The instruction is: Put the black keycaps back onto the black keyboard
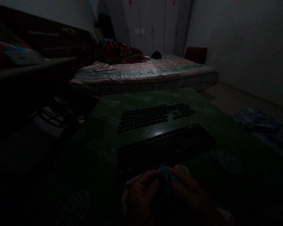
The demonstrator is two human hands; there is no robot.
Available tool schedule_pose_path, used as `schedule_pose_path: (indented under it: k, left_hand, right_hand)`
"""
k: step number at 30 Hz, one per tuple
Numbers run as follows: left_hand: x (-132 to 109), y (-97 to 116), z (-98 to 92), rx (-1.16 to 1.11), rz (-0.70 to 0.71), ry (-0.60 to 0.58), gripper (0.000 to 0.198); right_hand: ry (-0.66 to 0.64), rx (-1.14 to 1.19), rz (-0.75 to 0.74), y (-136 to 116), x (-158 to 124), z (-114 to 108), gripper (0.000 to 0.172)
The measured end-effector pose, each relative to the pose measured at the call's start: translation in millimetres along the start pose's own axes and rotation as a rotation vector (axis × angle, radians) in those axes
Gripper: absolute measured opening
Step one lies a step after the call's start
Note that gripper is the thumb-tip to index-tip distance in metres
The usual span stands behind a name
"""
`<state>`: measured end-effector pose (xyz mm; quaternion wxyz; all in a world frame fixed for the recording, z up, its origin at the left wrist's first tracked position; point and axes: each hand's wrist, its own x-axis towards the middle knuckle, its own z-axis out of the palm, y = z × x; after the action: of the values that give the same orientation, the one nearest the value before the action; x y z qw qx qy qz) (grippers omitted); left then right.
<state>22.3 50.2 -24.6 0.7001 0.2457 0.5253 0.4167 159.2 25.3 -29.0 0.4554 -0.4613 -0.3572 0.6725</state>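
My left hand (143, 190) and my right hand (188, 185) are close together at the bottom of the view. Their fingers are closed around a blue cloth (164, 175), bunched up between them. Pale fabric shows at the outer edges of both hands; in the dark I cannot tell whether it is part of the same cloth. Just beyond the hands lies a black keyboard base (153, 152), which seems to have its keycaps off. Farther back, loose black keycaps (151, 116) are laid out in keyboard order.
Everything rests on a green table (96, 150) printed with pale globe logos. Behind it is a bed (143, 73) with a dark red patterned blanket (120, 51). Crumpled bluish fabric (259, 121) lies on the floor at right. A shelf (37, 66) stands at left.
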Motion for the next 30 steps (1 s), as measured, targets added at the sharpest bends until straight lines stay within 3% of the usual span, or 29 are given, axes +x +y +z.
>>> schedule_pose_path:
  k: [6,9,17,20,24,30]
  left_hand:
    - [-9.0,11.2,2.6,-0.148,-0.168,-0.080,0.028]
    - [-11.9,18.5,3.7,-0.127,-0.178,-0.105,0.026]
    - [-19.5,25.3,6.1,-0.003,-0.167,-0.157,0.028]
    - [-20.3,21.8,4.9,-0.055,-0.205,-0.166,0.030]
    - [-14.1,17.0,4.9,-0.059,-0.161,-0.080,0.033]
    - [1.9,9.3,2.8,0.064,-0.066,0.003,0.033]
  right_hand:
    - [-0.134,0.016,-0.027,-5.7,-4.0,3.4,0.043]
    - [-0.250,0.041,-0.050,-8.7,-2.4,1.2,0.041]
    - [-0.381,0.137,-0.035,-19.4,-1.7,-2.4,0.041]
    - [-0.340,0.188,0.031,-15.6,-1.4,-2.0,0.036]
    - [-0.226,0.186,0.029,-8.2,0.6,-2.4,0.031]
    - [-0.106,0.013,0.015,-7.4,3.9,-6.8,0.025]
